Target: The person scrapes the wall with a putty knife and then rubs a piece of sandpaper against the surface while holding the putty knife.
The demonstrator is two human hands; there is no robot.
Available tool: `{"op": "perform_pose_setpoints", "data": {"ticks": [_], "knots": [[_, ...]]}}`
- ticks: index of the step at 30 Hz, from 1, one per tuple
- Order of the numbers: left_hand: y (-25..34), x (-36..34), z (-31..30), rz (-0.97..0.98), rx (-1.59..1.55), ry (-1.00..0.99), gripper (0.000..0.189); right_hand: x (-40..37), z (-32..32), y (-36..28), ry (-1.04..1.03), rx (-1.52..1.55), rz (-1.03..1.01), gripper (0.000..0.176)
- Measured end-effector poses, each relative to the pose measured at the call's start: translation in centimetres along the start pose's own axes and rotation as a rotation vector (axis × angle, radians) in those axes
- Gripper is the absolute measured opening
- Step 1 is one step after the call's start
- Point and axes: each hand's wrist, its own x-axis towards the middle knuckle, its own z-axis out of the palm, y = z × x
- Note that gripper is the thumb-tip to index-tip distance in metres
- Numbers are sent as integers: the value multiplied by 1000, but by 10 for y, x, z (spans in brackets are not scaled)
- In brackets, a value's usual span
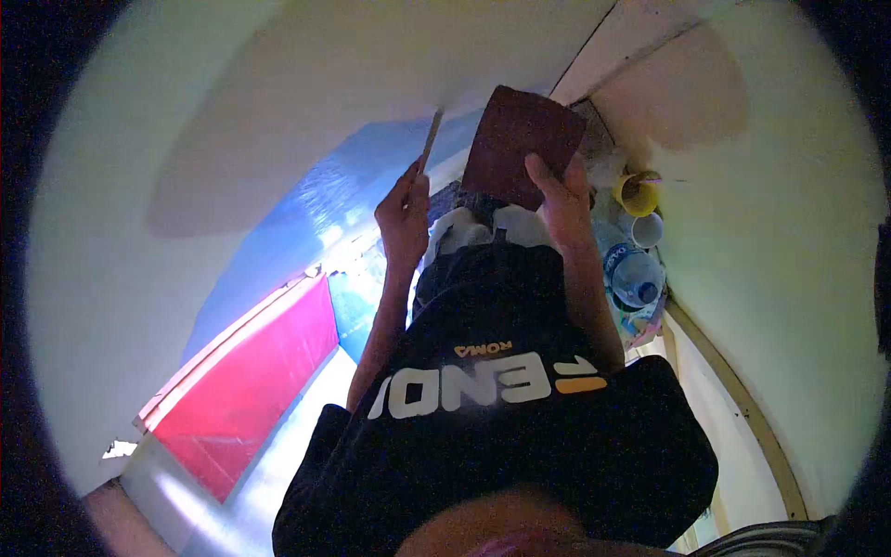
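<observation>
My left hand [404,218] is closed around a thin, flat stick-like tool [431,141], seen nearly edge-on. Its tip points up and reaches the pale wall surface [371,65], where a small dark mark shows. A dark reddish-brown, roughly rectangular flat sheet [520,144] is in my right hand [561,200], with the thumb laid over its near face and the other fingers mostly hidden behind it. The sheet is held tilted in front of my lap, just right of the tool.
To the right stand a yellow cup [637,193], a white cup [645,229] and a clear plastic bottle [637,277] with a blue label. A glossy blue surface [316,204] and a red panel [251,390] lie to the left. Pale walls curve close around me.
</observation>
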Motion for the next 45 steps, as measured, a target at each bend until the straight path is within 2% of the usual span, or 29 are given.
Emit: {"op": "perform_pose_setpoints", "data": {"ticks": [5, 8, 10, 11, 12, 15, 16, 19, 20, 24, 28, 29, 31, 32, 34, 35, 40, 41, 44, 45], "knots": [[-25, -5, -7, -27, -47, 47, 37, -1, -10, 25, 155, -73, -41, 44], [-29, -5, 1, 0, -79, 67, 35, 1, -16, 25, 46, -54, 62, 60], [-31, -12, -6, -112, -93, 94, 35, 3, -19, 25, 12, -81, 90, 68], [-33, -12, -9, -165, -101, 103, 35, 3, -20, 33, 52, -125, 67, 67], [-33, -5, -8, -66, -79, 59, 35, 3, -18, 34, 54, -144, 30, 62], [-29, -2, 2, -44, -55, 44, 35, 5, -12, 34, 13, -185, -105, 42], [-43, 0, -2, 56, -86, 66, 35, 6, -10, 32, -6, -216, -144, 38], [-39, -8, -15, -36, -41, 66, 35, 4, -12, 29, 5, -284, -163, 39], [-37, -4, -14, -49, -68, 49, 35, 3, -14, 35, 21, -208, -144, 39], [-24, 13, -7, 10, 48, -29, 35, 3, -10, 35, 35, -169, -102, 41], [-29, 1, -6, -95, -9, 70, 34, 0, -10, 18, 127, -180, -75, 42], [-32, 5, 0, -44, -35, 49, 34, 1, -14, 26, 155, -136, -62, 42], [-29, 11, 10, 54, -81, 16, 34, 3, -15, 31, 131, -86, -18, 50], [-27, 8, 7, 39, 11, 20, 34, 3, -19, 31, 83, -83, 8, 59], [-38, 0, -1, -20, -11, 58, 34, 6, -16, 19, 43, -62, 20, 69], [-46, -2, -5, -49, -23, 71, 35, 2, -11, 12, 54, -45, 13, 68], [-55, 7, 5, 91, 16, 36, 36, 3, -15, 19, 57, -85, 52, 65], [-53, 7, 3, 57, 23, 50, 36, 4, -16, 17, 39, -86, 60, 65], [-38, -2, -1, -81, 23, 26, 36, 2, -21, 24, 110, -139, -13, 48], [-43, 2, 3, -30, 14, 13, 36, 2, -20, 24, 131, -117, -22, 44]]}}
